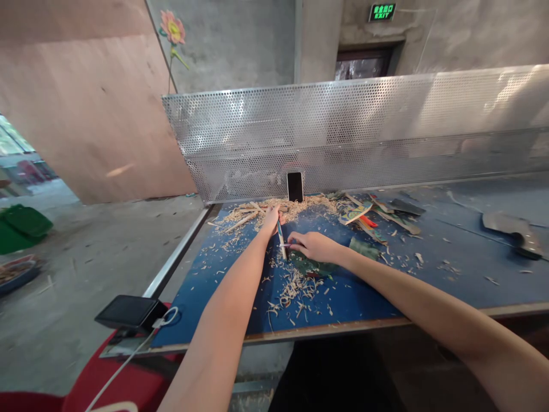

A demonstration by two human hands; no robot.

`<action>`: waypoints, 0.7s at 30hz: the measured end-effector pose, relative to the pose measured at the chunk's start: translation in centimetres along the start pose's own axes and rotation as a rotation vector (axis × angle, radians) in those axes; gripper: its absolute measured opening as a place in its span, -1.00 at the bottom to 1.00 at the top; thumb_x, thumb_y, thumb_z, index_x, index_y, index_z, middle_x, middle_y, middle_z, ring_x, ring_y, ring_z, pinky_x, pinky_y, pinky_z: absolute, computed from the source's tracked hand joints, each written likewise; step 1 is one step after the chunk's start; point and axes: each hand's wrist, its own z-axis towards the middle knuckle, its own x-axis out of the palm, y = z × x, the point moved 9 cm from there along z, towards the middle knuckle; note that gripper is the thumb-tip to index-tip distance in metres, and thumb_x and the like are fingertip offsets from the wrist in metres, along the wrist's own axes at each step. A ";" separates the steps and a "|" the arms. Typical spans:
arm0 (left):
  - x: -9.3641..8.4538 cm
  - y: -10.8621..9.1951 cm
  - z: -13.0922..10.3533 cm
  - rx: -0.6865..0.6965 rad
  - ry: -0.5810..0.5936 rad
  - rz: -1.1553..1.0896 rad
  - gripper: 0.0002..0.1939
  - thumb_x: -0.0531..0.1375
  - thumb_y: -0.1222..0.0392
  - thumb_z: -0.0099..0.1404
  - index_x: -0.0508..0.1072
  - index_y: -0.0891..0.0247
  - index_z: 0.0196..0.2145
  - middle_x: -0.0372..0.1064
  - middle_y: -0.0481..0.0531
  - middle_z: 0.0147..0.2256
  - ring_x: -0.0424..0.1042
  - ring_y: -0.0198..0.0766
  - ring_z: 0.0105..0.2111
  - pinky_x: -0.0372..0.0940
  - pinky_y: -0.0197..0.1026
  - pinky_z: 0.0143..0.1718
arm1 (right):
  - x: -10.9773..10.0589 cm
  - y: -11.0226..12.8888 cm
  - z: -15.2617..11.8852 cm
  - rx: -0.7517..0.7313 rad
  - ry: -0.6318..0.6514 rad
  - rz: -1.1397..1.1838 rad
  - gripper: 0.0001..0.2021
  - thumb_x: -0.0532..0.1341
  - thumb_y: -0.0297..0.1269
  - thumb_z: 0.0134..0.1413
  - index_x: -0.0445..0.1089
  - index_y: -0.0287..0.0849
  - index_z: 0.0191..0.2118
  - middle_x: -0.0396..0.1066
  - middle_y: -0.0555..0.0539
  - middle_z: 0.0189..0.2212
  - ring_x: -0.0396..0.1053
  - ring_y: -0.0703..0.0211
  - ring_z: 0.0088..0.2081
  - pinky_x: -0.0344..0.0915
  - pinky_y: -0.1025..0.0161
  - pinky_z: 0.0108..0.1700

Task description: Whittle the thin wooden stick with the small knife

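Note:
My left hand (pixel 272 220) is wrapped round the upper end of a narrow wooden strip (pixel 282 243), pale with blue painted patches. The strip slants down toward me over the blue tabletop. Fingers curled, my right hand (pixel 316 246) grips a small knife (pixel 284 245) whose thin blade lies across the strip near its lower end. The knife's handle is mostly hidden in the fingers. Below my right hand lies a dark green cloth (pixel 315 265). Curly wood shavings (pixel 295 289) are strewn beneath both hands.
A phone (pixel 295 187) leans upright against a perforated metal screen (pixel 257 131) at the back. Painted wood pieces (pixel 355 213) with a red item lie right of it. Farther right is a dark curved object (pixel 512 229). A black device (pixel 128 312) with a white cable sits at the left corner.

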 end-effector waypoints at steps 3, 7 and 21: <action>-0.2 0.1 -0.2 -0.015 -0.037 -0.064 -0.56 0.36 -0.12 0.59 0.16 0.04 -0.17 0.09 -0.27 -0.56 0.11 -0.33 -0.67 -0.03 -0.23 -0.51 | 0.0 0.1 0.0 -0.018 -0.012 0.034 -0.70 0.12 -0.09 0.75 0.49 -0.06 0.30 0.70 -0.13 -0.20 0.57 -0.06 -0.21 0.22 0.15 -0.13; 0.0 -0.1 -0.5 -0.024 -0.036 -0.092 -0.48 0.44 -0.18 0.53 0.15 0.03 -0.16 0.09 -0.30 -0.56 0.09 -0.34 -0.67 -0.05 -0.25 -0.53 | 0.1 0.0 0.0 -0.028 -0.018 0.050 -0.74 0.12 -0.13 0.73 0.49 -0.07 0.24 0.70 -0.16 -0.18 0.58 -0.07 -0.19 0.22 0.15 -0.12; 1.1 -0.5 -1.9 -0.072 0.052 -0.132 -0.80 0.22 0.13 0.62 0.35 0.12 -0.24 0.16 -0.21 -0.63 0.13 -0.30 -0.70 0.15 -0.25 -0.57 | 0.5 -1.0 0.5 0.029 -0.046 -0.023 -0.79 0.13 -0.21 0.70 0.53 -0.04 0.04 0.66 -0.13 -0.22 0.48 0.01 -0.24 0.05 0.18 -0.18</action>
